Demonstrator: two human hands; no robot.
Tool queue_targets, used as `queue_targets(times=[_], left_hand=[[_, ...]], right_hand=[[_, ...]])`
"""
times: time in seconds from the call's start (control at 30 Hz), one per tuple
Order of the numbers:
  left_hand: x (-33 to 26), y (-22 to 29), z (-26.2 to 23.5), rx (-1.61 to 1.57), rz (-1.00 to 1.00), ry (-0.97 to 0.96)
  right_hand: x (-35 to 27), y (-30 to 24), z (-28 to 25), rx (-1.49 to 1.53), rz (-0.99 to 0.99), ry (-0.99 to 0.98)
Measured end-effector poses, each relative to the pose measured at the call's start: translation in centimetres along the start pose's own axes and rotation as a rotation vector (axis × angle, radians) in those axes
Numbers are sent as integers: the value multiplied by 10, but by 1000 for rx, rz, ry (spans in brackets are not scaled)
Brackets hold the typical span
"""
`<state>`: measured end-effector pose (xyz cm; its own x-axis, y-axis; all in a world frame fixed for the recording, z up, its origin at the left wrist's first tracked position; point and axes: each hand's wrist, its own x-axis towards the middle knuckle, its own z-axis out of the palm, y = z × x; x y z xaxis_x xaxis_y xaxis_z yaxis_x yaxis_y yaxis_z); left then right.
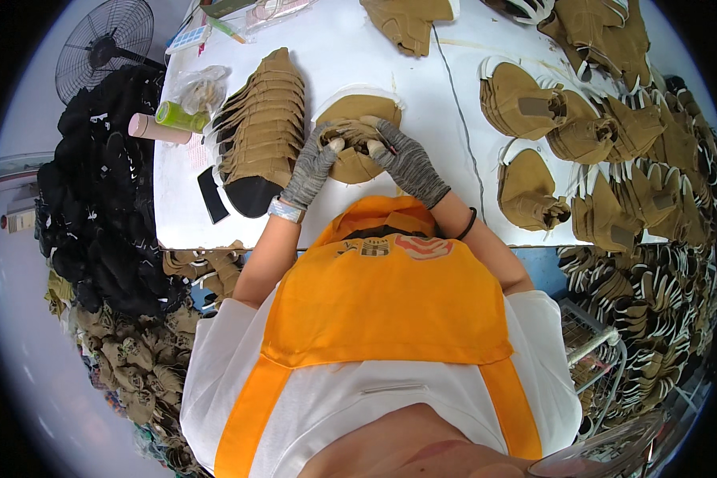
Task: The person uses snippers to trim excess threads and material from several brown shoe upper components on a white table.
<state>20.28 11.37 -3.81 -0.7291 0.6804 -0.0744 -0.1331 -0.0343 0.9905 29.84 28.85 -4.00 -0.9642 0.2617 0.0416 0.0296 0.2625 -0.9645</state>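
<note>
- Worktop [334,56]: white, it spans the upper middle of the view, its near edge just above the person's orange apron [386,299].
- Black heap [103,191]: dark fabric pieces piled off the worktop's left end, below a floor fan [103,44].
- Tan uppers [605,119]: many tan shoe pieces with white trim spread over the worktop's right side and spilling down past its right edge.
- Stack [264,127]: tan pieces overlapped in a fanned row left of the hands, with a black piece [251,195] at its near end.
- Upper [357,135]: a tan shoe piece on the worktop just ahead of the apron, between stack and right-side pieces; both hands are on it.
- Left hand [315,163]: in a grey glove, fingers curled, thumb and fingers pinching the upper's bunched top edge.
- Right hand [406,159]: also grey-gloved, pinching the same edge from the other side, fingertips close to the left hand's.
- Bottles [167,123]: a green one and a pink one lying near the worktop's left edge, beside a clear bag [203,86].
</note>
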Motion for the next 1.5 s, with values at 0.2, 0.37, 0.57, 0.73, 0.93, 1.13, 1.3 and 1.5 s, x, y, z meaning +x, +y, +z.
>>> queue_targets(times=[0.2,0.37,0.57,0.73,0.93,1.13,1.3,1.5], left_hand=[[13,-21,-8,262,90,13],[13,-36,-8,247,80,68],[9,-56,-1,37,173,176],[23,-66,-4,9,180,192],[48,-64,-21,-128,69,118],[39,-74,-17,-46,144,221],[39,-64,-9,-101,201,276],[38,-62,-19,38,225,242]], right_hand=[[10,14,-6,-128,112,-29],[11,28,-1,-133,111,16],[7,40,10,116,-49,53],[14,49,14,295,-34,53],[56,38,-18,283,174,-156],[142,40,-81,-427,304,311],[198,99,-94,-1060,296,195],[229,127,-99,-1076,273,179]])
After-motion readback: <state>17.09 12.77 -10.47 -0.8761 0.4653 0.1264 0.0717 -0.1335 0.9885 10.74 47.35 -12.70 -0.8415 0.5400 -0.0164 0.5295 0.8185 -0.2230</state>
